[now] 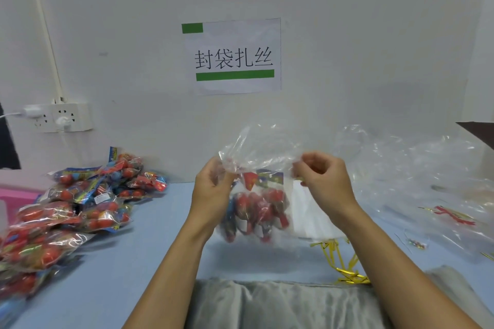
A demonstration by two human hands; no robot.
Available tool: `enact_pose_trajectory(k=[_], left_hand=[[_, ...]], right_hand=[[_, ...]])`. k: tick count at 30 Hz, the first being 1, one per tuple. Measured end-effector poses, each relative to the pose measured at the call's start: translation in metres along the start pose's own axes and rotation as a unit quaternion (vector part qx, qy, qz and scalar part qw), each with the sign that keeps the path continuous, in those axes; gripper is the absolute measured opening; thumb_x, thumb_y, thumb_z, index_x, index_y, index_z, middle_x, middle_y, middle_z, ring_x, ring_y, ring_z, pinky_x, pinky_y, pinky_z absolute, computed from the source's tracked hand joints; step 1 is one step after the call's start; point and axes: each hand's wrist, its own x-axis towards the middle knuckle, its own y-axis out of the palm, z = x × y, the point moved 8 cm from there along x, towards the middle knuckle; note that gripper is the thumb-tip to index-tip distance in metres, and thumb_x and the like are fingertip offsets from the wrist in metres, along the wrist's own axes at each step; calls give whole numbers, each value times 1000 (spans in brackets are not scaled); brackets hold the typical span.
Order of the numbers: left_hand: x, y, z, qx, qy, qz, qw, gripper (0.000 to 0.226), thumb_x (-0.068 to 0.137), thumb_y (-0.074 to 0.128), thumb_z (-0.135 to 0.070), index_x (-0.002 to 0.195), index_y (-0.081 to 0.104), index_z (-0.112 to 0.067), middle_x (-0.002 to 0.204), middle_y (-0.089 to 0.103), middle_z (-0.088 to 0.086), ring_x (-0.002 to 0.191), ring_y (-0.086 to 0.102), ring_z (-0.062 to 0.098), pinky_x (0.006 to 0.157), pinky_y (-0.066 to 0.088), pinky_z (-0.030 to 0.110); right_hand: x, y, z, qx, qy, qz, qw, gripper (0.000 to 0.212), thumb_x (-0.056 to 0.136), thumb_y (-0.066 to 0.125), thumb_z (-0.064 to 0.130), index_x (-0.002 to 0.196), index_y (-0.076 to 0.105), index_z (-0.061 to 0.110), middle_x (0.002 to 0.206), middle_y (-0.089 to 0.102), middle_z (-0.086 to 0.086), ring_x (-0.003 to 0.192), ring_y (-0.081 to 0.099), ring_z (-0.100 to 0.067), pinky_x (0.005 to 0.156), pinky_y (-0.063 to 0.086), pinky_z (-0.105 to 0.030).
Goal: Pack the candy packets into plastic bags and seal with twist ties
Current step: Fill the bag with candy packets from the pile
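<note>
Plastic bag (256, 147): held above the table (149, 235), candy packets (256, 208) inside; thin, limp, likely slippery. Left hand (211, 189) and right hand (323, 181) fingers pinch its mouth edges; best hold, probably.

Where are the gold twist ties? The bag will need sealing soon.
In the head view, the twist ties lie on the blue table, lower right of centre, below the held bag, beside the right forearm.

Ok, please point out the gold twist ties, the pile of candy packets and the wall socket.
gold twist ties (347, 274): head view, on the shiny bent ends.
pile of candy packets (80, 203): head view, on a middle packet.
wall socket (62, 117): head view, on its white face.
</note>
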Motion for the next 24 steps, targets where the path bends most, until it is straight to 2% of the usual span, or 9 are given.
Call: enact_pose_trajectory(k=[4, 7, 9, 13, 15, 17, 19, 22, 24], left_hand=[[0, -8, -8, 3, -17, -26, 1000, 14, 96, 64, -21, 109, 62, -23, 109, 71, -6, 109, 65, 13, 86, 51, 23], [0, -5, -25, 7, -2, 47, 999, 52, 83, 74, -34, 129, 55, -21, 119, 68, -8, 111, 63, 4, 93, 51, 22], [-5, 4, -30, 48, -5, 96, 994, 63, 73, 78, -47, 129, 56, -28, 118, 67, -13, 111, 62, 2, 92, 50, 22], [-7, 6, -47, 79, 49, 17, 996, 18, 82, 80, -31, 94, 71, -22, 91, 72, -10, 82, 66, -3, 71, 49, 13], [-6, 1, -58, 69, 85, -34, 993, 14, 84, 77, -28, 85, 66, -21, 80, 68, -12, 69, 62, -3, 62, 47, 9], [-6, -1, -66, 53, 101, -49, 992, 19, 83, 76, -33, 85, 60, -23, 76, 66, -18, 67, 61, -4, 59, 46, 8], [-9, 4, -65, 47, 83, -23, 995, 31, 77, 74, -45, 94, 56, -27, 85, 68, -22, 77, 65, -5, 63, 48, 8], [-11, 17, -52, 47, 25, 49, 997, 63, 68, 77, -54, 119, 50, -30, 117, 68, -5, 104, 67, 10, 85, 55, 22], [-13, 26, -46, 56, -6, 91, 994, 83, 65, 84, -61, 132, 50, -26, 123, 66, -3, 110, 65, 13, 93, 55, 31]], right_hand=[[-4, 6, -8, -5, 53, 44, 998, 9, 90, 67, 6, 89, 70, 15, 86, 73, -7, 69, 66, -4, 60, 46, -10], [-3, 9, 1, 25, 55, 99, 993, 23, 84, 72, 21, 104, 65, 26, 103, 71, -1, 91, 67, -9, 74, 48, -19], [-5, 12, 5, 23, 49, 116, 992, 24, 88, 74, 25, 108, 63, 28, 106, 71, -2, 97, 68, -14, 77, 50, -23], [-6, 4, 23, 29, -17, 22, 999, 7, 88, 76, 24, 87, 70, 20, 84, 73, -5, 78, 67, -10, 67, 53, -18], [-6, 1, 30, 57, -31, -10, 998, 13, 87, 76, 26, 82, 69, 17, 76, 71, -6, 71, 65, -10, 69, 54, -22], [-8, 2, 34, 73, -34, -30, 996, 17, 89, 74, 29, 83, 67, 15, 74, 70, -10, 68, 64, -11, 70, 55, -28], [-10, 10, 37, 73, -38, -28, 996, 16, 91, 72, 27, 83, 65, 15, 73, 69, -13, 68, 62, -14, 69, 54, -33], [-14, 21, 37, 68, -39, -11, 997, 15, 90, 73, 25, 79, 65, 18, 64, 66, 1, 63, 60, -12, 63, 52, -26], [-15, 28, 38, 72, -41, 4, 997, 15, 89, 75, 24, 78, 66, 20, 62, 65, 4, 61, 58, -12, 59, 49, -20]])
